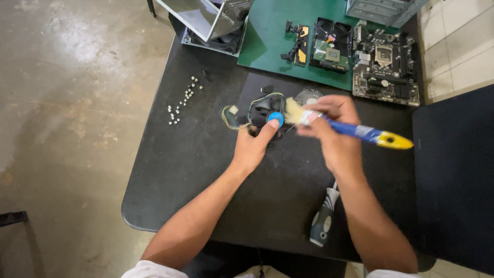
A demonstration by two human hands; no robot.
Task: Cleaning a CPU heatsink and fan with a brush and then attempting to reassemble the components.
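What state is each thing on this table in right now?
Cooler fan: held steady by left hand.
Paintbrush: gripped in right hand, bristles at the fan.
Screws: loose, scattered on the table.
Motherboard: lying bare, socket empty.
Screwdriver: lying untouched.

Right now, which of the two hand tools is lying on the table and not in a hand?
The grey-handled screwdriver near the table's front edge lies untouched; the blue-and-yellow brush is held in the right hand.

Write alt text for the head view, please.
Left hand steadies a black cooler fan on a black table while the right hand holds a blue-handled brush over it. A motherboard and loose screws lie nearby.
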